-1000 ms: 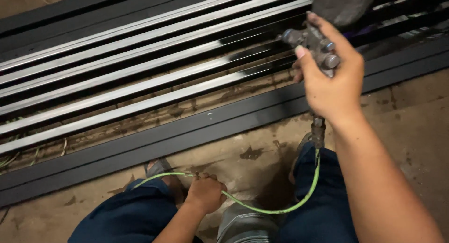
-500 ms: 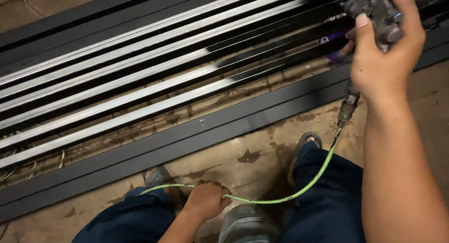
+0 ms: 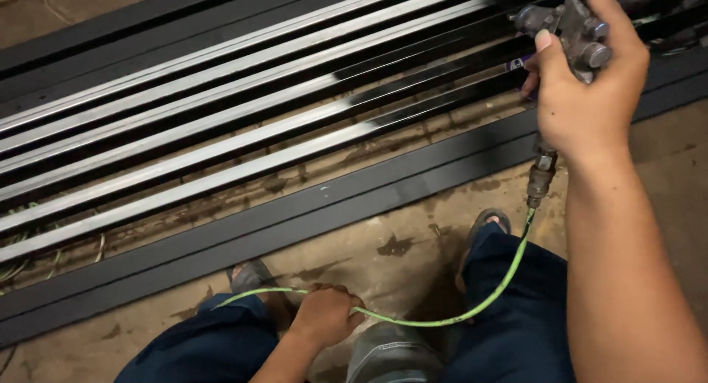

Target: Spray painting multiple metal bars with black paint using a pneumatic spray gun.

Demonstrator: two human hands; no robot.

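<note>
I see a bed of long metal bars (image 3: 221,143) filling the upper half of the view, their long axes running from about eight o'clock up to two o'clock. Most are bare silver; toward two o'clock they turn black, and the black reaches farther left on the upper bars than on the lower ones. Below them lie two dark painted channel sections (image 3: 243,232) on the same slant, resting on the stained concrete floor (image 3: 383,243).

My right hand (image 3: 586,95) sits at two o'clock, fingers wrapped tight around the grip of a grey metal spray gun (image 3: 571,29). The gun's body runs roughly upright in the fist, its nozzle pointing left toward ten o'clock across the bars, just above the blackened stretch. A brass-coloured fitting (image 3: 542,175) hangs from the bottom of the grip.

From that fitting a thin green air hose (image 3: 483,302) drops toward six o'clock, sags between my knees in dark blue trousers (image 3: 516,331), then climbs leftward. My left hand (image 3: 324,316), at six o'clock, is closed around the hose, which passes on past it toward seven o'clock. A sandalled foot (image 3: 251,276) shows just left of that hand, another (image 3: 487,224) near the fitting.
</note>
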